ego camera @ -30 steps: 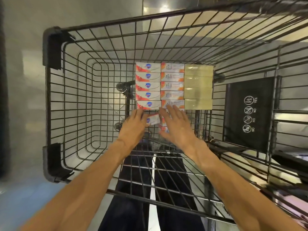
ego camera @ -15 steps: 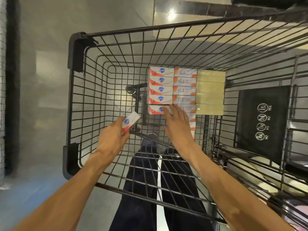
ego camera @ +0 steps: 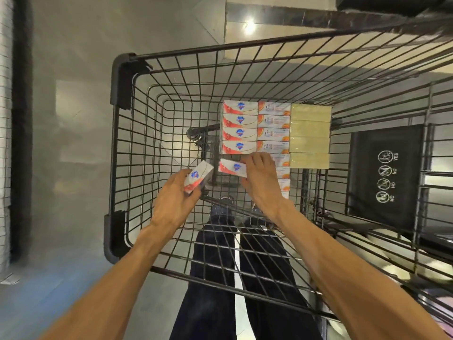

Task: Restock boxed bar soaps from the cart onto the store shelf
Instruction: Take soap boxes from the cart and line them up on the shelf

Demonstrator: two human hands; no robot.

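Observation:
Inside the black wire cart [ego camera: 122, 153] lie three rows of boxed soaps: red-and-white boxes with a blue shield [ego camera: 239, 126], orange-and-white boxes [ego camera: 274, 127], and pale yellow boxes [ego camera: 310, 136]. My left hand [ego camera: 176, 200] is shut on one red-and-white soap box [ego camera: 198, 176], held tilted above the cart floor, left of the rows. My right hand [ego camera: 261, 179] grips another red-and-white box [ego camera: 231, 167] at the near end of that row, lifted slightly off line. The hand hides part of the orange row.
A black child-seat flap with warning icons [ego camera: 384, 173] stands at the cart's right. Grey floor lies to the left, with a dark upright and pale shelf edge [ego camera: 5, 143] at the far left. My legs show below through the wire.
My left hand has drawn back left and up with its box. My right hand, flat on the row before, has closed on the nearest red-and-white box and pulled it out of line.

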